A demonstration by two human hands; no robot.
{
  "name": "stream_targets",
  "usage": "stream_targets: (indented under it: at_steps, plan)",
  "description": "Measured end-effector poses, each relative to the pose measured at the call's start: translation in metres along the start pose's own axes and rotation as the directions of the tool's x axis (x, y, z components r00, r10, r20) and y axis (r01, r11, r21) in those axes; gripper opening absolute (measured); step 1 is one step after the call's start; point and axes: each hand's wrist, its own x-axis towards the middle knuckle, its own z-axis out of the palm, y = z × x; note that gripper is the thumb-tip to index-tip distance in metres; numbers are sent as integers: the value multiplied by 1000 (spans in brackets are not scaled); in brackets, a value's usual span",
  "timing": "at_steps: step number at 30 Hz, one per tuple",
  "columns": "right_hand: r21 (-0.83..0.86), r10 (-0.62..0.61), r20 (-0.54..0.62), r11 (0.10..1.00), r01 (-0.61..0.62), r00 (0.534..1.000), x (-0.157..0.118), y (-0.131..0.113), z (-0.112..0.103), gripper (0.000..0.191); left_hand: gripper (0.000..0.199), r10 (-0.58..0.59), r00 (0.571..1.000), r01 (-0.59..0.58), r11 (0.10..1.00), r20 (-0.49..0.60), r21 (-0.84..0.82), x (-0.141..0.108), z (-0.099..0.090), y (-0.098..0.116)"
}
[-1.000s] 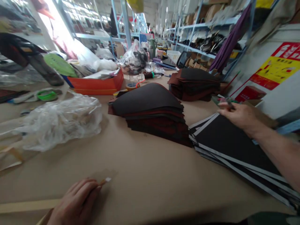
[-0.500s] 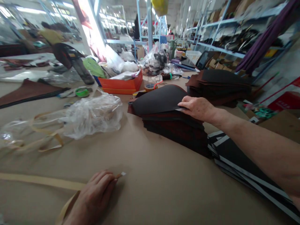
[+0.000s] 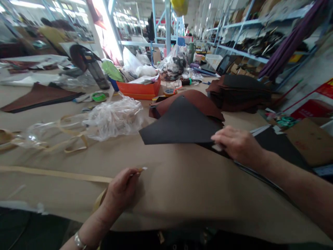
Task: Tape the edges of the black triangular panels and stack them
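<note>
My right hand (image 3: 235, 144) pinches the right corner of a black sheet of leather-like material (image 3: 179, 121), lifted off a stack of similar pieces (image 3: 203, 99) whose top now shows reddish brown. Something small and whitish shows under those fingers. Over the bare tabletop, my left hand (image 3: 123, 185) is closed on the end of a tan tape (image 3: 65, 175); a short bit with a white tip sticks out past the fingertips. The tape trails left across the table and also loops below the wrist.
A crumpled clear plastic bag (image 3: 114, 118) lies left of the stack. Behind it stand an orange box (image 3: 140, 89) and a roll of tape (image 3: 169, 91). Another dark stack (image 3: 239, 92) is at the back right, with a cardboard box (image 3: 312, 139) beyond the right edge.
My right hand has pulled the black sheet off the stack toward me, uncovering a brown surface. My left hand, still gripping the tape end, appears slightly farther up and right; the view has shifted.
</note>
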Motion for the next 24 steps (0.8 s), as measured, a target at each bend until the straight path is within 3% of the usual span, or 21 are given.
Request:
stream_targets:
  at_steps: [3, 5, 7, 10, 12, 15, 17, 18, 21, 24]
  plan:
    - [48, -66, 189, 997, 57, 980, -56, -46, 30, 23, 12, -106, 983, 105, 994, -147, -16, -5, -11, 10]
    - [69, -41, 228, 997, 26, 973, -88, -67, 51, 26, 14, -198, 967, 192, 980, -158, -51, -5, -20, 24]
    - [94, 48, 208, 993, -69, 977, -110, -79, 64, 29, 16, -252, 967, 247, 964, -34, -99, -3, -26, 43]
    - [251, 209, 189, 935, -253, 960, -120, -85, 68, 27, 20, -233, 941, 279, 944, 244, -175, -5, -21, 76]
    - [443, 342, 217, 800, -404, 915, -114, -90, 60, 29, 22, -218, 887, 337, 908, 408, -248, -10, -8, 99]
    - [670, 531, 397, 391, -632, 749, -99, -102, 41, 28, 23, -197, 758, 487, 804, 621, -340, -20, 17, 129]
    - [726, 519, 541, 107, -679, 662, -90, -112, 30, 28, 23, -199, 697, 555, 758, 689, -342, -23, 31, 143]
    - [736, 485, 592, 0, -677, 643, -87, -116, 26, 27, 23, -201, 684, 566, 753, 701, -336, -23, 36, 148]
    - [731, 417, 659, -159, -664, 625, -84, -125, 24, 26, 22, -203, 693, 549, 771, 691, -324, -19, 44, 157]
    - [724, 400, 672, -174, -667, 624, -85, -131, 31, 15, 22, -186, 699, 522, 793, 690, -314, -15, 47, 161]
